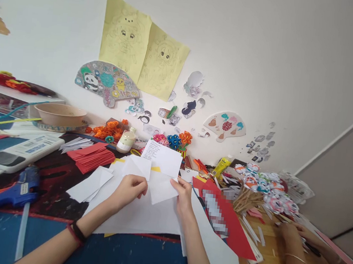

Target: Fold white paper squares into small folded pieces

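Observation:
My left hand and my right hand both pinch a folded white paper piece above a spread of white sheets on the table. The left fingers grip its left corner, the right fingers its right edge. Behind the fold stands a white sheet with small printed text. A black and red band sits on my left wrist.
A red paper stack lies to the left, a blue glue gun at the near left, a red sheet to the right. Another person's hands rest at the right near paper flowers on sticks. A bowl and a small bottle stand behind.

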{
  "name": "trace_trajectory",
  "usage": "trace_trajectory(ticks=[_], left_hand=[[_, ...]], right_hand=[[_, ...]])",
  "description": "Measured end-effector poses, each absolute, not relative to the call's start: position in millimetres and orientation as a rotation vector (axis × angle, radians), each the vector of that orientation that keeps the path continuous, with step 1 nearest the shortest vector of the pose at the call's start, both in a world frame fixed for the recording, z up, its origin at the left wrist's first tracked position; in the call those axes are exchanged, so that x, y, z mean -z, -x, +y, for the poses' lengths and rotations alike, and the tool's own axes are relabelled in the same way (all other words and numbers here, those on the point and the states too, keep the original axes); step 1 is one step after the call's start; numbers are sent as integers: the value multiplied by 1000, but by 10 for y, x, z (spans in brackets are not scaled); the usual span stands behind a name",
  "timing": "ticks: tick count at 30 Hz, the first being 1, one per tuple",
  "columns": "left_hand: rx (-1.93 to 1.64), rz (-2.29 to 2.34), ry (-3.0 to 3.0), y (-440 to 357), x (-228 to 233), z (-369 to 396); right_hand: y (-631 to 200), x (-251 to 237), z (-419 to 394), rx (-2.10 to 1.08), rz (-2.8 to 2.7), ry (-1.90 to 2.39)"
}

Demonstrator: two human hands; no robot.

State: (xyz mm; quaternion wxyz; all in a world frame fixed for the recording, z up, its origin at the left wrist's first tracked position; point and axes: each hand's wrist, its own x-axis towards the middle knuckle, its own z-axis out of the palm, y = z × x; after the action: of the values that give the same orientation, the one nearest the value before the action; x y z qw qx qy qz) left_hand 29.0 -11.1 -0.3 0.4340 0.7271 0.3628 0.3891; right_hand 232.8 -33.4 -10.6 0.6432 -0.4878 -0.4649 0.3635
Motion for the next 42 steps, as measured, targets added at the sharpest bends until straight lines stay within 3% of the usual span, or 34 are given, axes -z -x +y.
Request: trace_trajectory(ticks=[9, 27, 42], left_hand=[[-1189, 1026, -2179, -325, 30, -149], [-1024, 952, -2628, -411, 212, -214], [-1077, 906, -2092, -443, 134, -215]], right_hand=[[-2308, 157, -307, -847, -1033, 1103], [-2159, 153, -305, -1063, -1088, 1056], [-2048, -8, -433, -1064, -1366, 964]])
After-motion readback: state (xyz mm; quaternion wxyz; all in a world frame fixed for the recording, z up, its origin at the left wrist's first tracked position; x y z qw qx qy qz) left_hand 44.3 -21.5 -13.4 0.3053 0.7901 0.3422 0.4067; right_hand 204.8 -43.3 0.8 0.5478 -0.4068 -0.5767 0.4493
